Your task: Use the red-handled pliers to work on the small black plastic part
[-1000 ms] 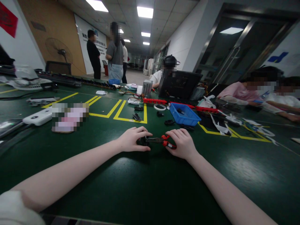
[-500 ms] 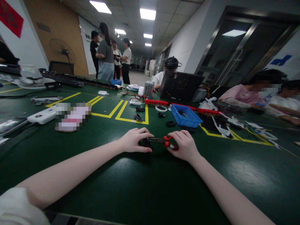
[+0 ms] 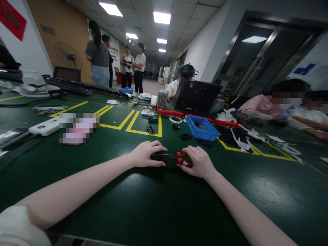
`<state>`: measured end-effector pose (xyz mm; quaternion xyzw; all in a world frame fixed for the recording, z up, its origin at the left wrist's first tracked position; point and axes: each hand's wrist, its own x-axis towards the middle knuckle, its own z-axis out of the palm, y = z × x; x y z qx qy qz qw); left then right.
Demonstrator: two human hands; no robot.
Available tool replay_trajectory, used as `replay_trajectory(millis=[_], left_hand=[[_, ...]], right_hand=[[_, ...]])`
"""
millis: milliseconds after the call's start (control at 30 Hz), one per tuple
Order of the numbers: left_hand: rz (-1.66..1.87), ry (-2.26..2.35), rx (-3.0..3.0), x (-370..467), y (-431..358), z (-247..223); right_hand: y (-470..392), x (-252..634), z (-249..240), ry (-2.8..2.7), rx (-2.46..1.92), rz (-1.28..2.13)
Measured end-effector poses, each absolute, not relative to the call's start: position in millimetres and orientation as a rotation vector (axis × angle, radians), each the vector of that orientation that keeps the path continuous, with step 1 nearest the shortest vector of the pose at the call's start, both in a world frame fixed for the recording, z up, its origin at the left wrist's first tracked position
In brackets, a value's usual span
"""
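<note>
1. The person's left hand [image 3: 148, 154] curves around a small black piece [image 3: 156, 156], its grip pinching it between thumb and fingers; they hide much of its outline.
2. The right hand [image 3: 200, 162] has its grip wrapped around the red handles of a pair of pliers [image 3: 183, 162]; the slim, tapering metal jaws reach the black piece, though whether they bite on it cannot be told.
3. Piece and pliers are in line between the two hands, over a smooth, dark green worktop [image 3: 164, 205] that takes a soft shine from the lights.
4. Beyond, flat yellow tape [image 3: 160, 126] forms angular outlines; one frames two knobbly black parts [image 3: 151, 129].
5. Right of these sits a rectangular blue tray [image 3: 206, 134] with sloping walls and dark pieces inside.
6. Near the tray lie a thin white ring [image 3: 175, 122] and a long red strip [image 3: 170, 112].
</note>
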<state>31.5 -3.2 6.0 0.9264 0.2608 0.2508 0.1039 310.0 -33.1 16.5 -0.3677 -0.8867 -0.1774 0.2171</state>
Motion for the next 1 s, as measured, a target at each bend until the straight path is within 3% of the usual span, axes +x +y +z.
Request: replay_trajectory(millis=[1000], left_hand=[[0.838, 0.745, 2.797, 33.0, -6.0, 4.8]], right_hand=[[-31.7, 312.3, 19.6, -2.433, -0.955, -0.579]])
